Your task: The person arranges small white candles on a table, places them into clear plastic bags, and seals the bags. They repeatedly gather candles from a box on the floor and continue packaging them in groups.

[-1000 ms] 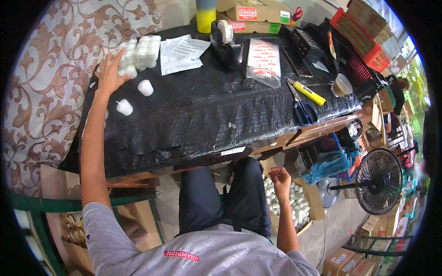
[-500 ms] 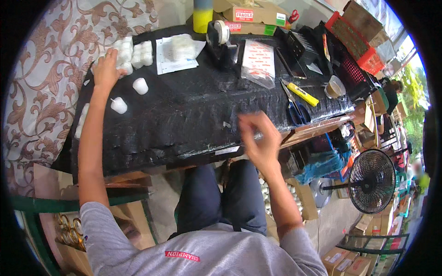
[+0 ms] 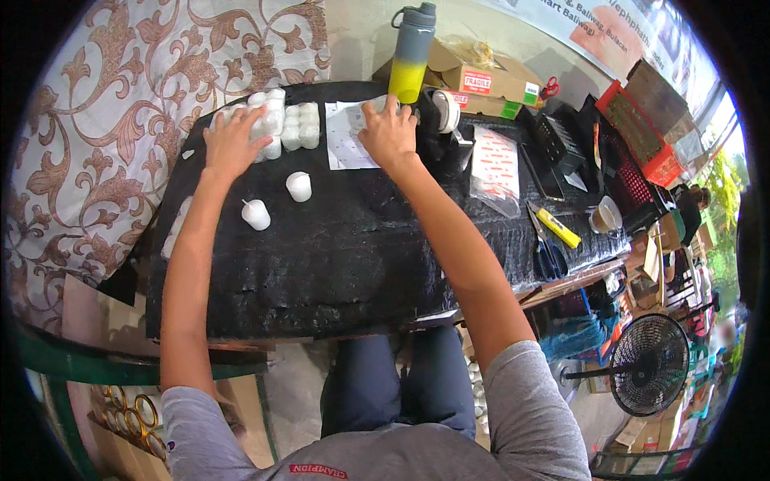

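Observation:
My left hand (image 3: 231, 144) lies with fingers spread over the near left side of a group of plastic-wrapped packs of white candles (image 3: 273, 116). Another wrapped pack of white candles (image 3: 301, 126) sits just to the right of it. My right hand (image 3: 389, 136) reaches far across the table, its fingers apart over the printed paper sheets (image 3: 345, 144). A pale object on the sheets is mostly covered by that hand. Two loose white votive candles stand or lean nearer to me: one candle (image 3: 298, 187) upright, and a tilted candle (image 3: 256, 215) with its wick showing.
A grey and yellow bottle (image 3: 411, 56) and a tape dispenser (image 3: 445, 120) stand beyond my right hand. Rightward lie a plastic bag with red print (image 3: 495, 164), scissors (image 3: 547, 252) and a yellow cutter (image 3: 557, 228). A fan (image 3: 648, 365) stands at the lower right.
My right hand has gone from the table's front edge to the sheets at the back. My left hand stays at the candle packs, fingers wider. The whole view has shifted.

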### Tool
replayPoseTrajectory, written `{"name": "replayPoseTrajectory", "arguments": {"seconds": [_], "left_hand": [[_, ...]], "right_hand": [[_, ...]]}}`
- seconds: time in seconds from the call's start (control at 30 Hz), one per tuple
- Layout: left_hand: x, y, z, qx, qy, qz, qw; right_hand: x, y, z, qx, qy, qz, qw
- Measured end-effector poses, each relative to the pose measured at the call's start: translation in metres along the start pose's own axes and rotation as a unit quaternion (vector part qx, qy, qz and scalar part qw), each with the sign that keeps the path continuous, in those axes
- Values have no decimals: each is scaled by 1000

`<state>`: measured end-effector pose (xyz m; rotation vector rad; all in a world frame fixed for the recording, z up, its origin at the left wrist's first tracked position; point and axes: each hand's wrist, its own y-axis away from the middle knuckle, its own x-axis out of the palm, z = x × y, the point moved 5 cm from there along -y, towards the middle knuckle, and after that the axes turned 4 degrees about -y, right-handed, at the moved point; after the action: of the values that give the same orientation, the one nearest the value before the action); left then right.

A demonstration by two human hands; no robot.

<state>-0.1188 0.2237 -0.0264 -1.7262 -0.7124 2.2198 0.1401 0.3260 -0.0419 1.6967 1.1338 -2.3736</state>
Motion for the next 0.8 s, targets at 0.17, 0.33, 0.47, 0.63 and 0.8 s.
{"name": "replayPoseTrajectory", "arguments": {"seconds": [0.17,0.33,0.47,0.63,0.8], "left_hand": [[0,-2,-4,-43,14,-1,999],[-1,-8,-7,-81,39,-8,996],[3,1,12,-103,45,-39,993],[-2,3,8,-59,74,-30,995],[-14,13,-3,-16,42,-53,998]], "right_hand": [[-5,-20,49,-231,61,-94,966],[4,-43,89,-415,-52,-73,905],[26,-41,88,-291,-169,16,942],[41,-38,77,-248,-391,38,885],[22,-23,72,-201,-311,69,926]]}}
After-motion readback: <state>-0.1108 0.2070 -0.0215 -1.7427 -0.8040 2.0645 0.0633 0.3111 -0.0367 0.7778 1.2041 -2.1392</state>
